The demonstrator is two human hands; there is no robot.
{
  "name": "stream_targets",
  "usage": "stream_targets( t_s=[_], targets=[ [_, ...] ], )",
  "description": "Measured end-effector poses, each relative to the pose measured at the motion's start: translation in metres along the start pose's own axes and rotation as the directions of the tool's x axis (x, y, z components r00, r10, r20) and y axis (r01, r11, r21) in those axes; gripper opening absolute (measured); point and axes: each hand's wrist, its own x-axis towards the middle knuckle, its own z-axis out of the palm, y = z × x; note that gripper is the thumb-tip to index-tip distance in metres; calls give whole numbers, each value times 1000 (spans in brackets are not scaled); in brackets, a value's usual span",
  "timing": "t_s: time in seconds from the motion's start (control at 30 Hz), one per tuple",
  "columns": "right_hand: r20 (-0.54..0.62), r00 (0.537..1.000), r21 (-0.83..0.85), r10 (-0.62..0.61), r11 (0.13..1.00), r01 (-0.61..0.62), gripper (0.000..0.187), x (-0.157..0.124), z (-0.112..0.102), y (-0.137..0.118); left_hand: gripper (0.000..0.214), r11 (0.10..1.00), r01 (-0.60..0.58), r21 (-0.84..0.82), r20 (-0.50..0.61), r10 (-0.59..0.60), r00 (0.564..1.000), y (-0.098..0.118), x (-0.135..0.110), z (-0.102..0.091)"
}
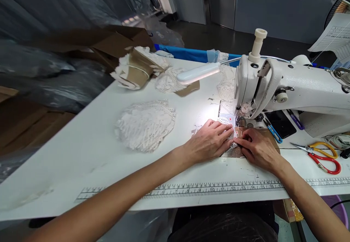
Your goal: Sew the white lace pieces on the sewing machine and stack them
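Observation:
A small piece of white lace lies at the needle area of the white sewing machine, lit by the machine's lamp. My left hand rests flat on this lace, fingers stretched out toward the presser foot and covering much of it. From the other side, my right hand has its fingers bent, with index finger and thumb pinching the lace edge just in front of the foot. Under the right hand is a brown card-like sheet. To the left, a pile of white lace pieces sits on the table.
Behind the pile stand a lace bundle with brown card and more lace. Scissors, a black phone and blue thread snips lie at right. A printed ruler runs along the table's front edge.

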Motion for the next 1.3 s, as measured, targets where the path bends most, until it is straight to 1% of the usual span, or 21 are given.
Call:
stream_targets(
  t_s=[0.1, 0.17, 0.3, 0.37, 0.5, 0.63, 0.77, 0.97, 1.13, 1.2, 1.3],
  targets=[
    [26, 999, -32, 23, 999, -22, 30, 1, -2, -5, 29, 998, -6, 67, 53, 2, 999, 4, 3, -3],
    [52, 998, -48, 42, 998, -39, 32, 2, -3, -7, 28, 996, -25, 85, 72, 19, 997, 2, 6, -2],
    [117, 986, -111, 123, 988, -110, 37, 6, -4, -13, 28, 997, -70, 18, 96, 68, 993, -10, 11, 2],
    [149, 975, -147, 164, 979, -142, 39, 9, -5, -17, 30, 996, -84, -5, 91, 84, 992, -16, 12, 3],
    [230, 945, -186, 234, 963, -193, 40, 15, -10, -25, 34, 998, -63, -2, 51, 63, 997, -19, 11, 5],
    [277, 924, -183, 264, 958, -219, 41, 19, -14, -29, 33, 997, -69, -28, 16, 70, 997, -19, 9, 7],
    [281, 922, -171, 265, 959, -224, 43, 20, -14, -31, 30, 996, -65, -61, 13, 66, 998, -22, 8, 7],
    [265, 925, -142, 273, 960, -243, 43, 19, -13, -30, 33, 995, -23, -99, 73, 30, 997, -24, 8, 4],
    [257, 931, -146, 261, 962, -229, 40, 19, -12, -30, 38, 991, -4, -136, 44, 10, 999, -24, 8, 6],
    [239, 939, -137, 247, 966, -219, 41, 19, -11, -29, 38, 991, 24, -132, 31, -20, 999, -24, 8, 9],
    [183, 957, -89, 226, 973, -213, 41, 15, -8, -22, 37, 990, 56, -126, 43, -51, 998, -24, 7, 13]
  ],
)
